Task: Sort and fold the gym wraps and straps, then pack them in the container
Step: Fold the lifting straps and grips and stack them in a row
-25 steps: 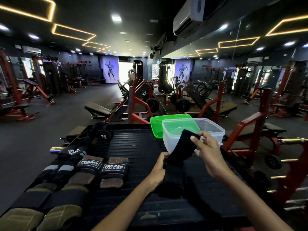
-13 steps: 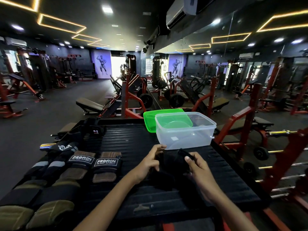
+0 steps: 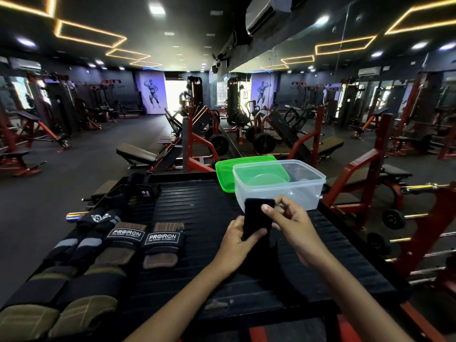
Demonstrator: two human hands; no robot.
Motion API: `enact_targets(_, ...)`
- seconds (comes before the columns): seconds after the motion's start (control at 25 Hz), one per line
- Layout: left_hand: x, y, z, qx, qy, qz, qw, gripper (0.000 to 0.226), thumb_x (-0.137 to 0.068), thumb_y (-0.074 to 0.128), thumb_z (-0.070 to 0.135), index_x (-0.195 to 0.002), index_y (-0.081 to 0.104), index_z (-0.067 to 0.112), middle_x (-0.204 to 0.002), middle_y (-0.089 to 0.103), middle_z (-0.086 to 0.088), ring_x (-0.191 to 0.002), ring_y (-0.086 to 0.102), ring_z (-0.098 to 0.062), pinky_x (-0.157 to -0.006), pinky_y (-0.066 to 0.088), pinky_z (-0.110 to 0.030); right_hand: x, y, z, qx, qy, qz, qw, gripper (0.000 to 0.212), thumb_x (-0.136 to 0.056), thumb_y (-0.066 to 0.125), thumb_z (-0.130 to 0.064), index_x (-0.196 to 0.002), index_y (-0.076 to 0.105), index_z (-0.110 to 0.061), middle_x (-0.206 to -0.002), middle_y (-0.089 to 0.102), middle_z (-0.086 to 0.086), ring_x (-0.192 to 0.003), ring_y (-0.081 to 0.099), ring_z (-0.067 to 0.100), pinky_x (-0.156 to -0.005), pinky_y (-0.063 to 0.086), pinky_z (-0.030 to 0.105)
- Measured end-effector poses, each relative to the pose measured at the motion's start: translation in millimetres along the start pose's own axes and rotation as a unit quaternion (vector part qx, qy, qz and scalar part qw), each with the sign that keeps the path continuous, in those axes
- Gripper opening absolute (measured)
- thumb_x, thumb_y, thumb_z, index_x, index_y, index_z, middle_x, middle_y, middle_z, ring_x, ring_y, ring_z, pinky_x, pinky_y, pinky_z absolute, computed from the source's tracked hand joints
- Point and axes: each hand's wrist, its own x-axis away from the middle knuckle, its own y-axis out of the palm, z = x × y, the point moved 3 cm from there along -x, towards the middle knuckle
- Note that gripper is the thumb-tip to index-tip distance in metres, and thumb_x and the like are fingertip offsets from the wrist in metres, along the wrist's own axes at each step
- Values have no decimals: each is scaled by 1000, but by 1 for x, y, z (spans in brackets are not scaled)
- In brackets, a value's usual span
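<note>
**Black wrap pinched upright before the container**

Held in both grips: left hand (image 3: pixel 237 239) clasping the lower end of the black wrap (image 3: pixel 256 218), right hand (image 3: pixel 293 224) pinching the upper part, thumb across the front. Long axis near vertical, top edge level. Just in front of the clear container (image 3: pixel 308 191), above the counter (image 3: pixel 197 208). Bare ribbed room between hands and gloves (image 3: pixel 162 243).

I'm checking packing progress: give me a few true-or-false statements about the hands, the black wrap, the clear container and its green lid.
1. Both hands, left hand and right hand, hold the black fabric wrap. True.
2. The clear plastic container already holds folded wraps. False: no wraps show inside it.
3. The green plastic lid is snapped onto the container. False: it lies behind it.
4. Two PROIRON-labelled grips lie on the black ribbed bench surface. True.
</note>
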Motion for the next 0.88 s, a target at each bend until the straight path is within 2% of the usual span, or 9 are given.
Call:
enact_targets(0.08,-1,2,3,39,-39,40,998,21,-90,59,34,-73,70,29,-83,58,18,-92,54,-7,-83,39,-18,-6,-6,-4,-31,-8,50,998,13,-90,56,-14,-78,51,-17,-82,57,4,-80,57,12,-75,47,26)
enact_targets(0.12,-2,1,1,50,-58,57,995,44,-93,56,25,-49,60,29,-67,54,17,-77,53,-6,-74,39,-21,-7,-16,1,-22,1,103,994,11,-90,56,-16,-81,52,-17,-88,60,4,-84,60,13,-78,48,29)
enact_targets(0.2,-1,0,-4,60,-92,73,991,63,-94,52,23,-35,30,23,-47,35,11,-54,37,-6,-57,31,-21,-2,-39,26,84,93,169,978,13,-90,59,-21,-82,49,-17,-85,57,4,-76,56,15,-67,47,30)
enact_targets(0.32,1,1,-1,70,-94,80,990,57,-93,50,30,-42,25,28,-56,30,8,-51,31,-6,-55,29,-21,21,-41,71,71,281,48,956,15,-91,57,-23,-83,48,-13,-68,52,3,-58,49,14,-52,41,26)
enact_targets(0.44,3,3,0,84,-80,75,990,52,-94,47,32,-48,42,7,-61,41,-16,-62,41,-32,-64,40,-33,29,-33,72,-14,250,58,966,21,-95,50,-13,-83,65,-4,-77,64,7,-70,59,19,-62,53,31)
enact_targets(0.52,3,4,-2,77,-62,57,993,49,-96,46,40,-78,61,-3,-92,55,-31,-92,54,-40,-88,42,-43,30,-29,70,6,221,78,972,25,-94,48,-5,-82,70,-2,-80,67,10,-76,61,18,-72,55,33)
enact_targets(0.64,6,5,-1,37,-15,28,999,30,-92,42,53,-112,54,33,-120,55,4,-119,50,-13,-105,36,-27,35,-23,69,43,191,75,978,17,-85,58,7,-85,69,-6,-77,66,5,-70,61,12,-64,53,21)
enact_targets(0.72,7,6,-2,-19,40,17,999,31,-87,47,48,-116,54,38,-124,50,8,-122,46,-10,-105,33,-22,35,-23,69,68,167,77,981,21,-77,65,11,-79,70,-10,-70,66,0,-65,60,9,-56,48,16)
enact_targets(0.88,11,7,-4,-127,140,-34,981,55,-68,58,34,-121,51,43,-131,43,13,-126,37,-5,-107,25,-15,34,-27,67,101,138,58,984,25,-77,65,9,-64,72,-11,-62,66,6,-57,58,15,-52,46,25)
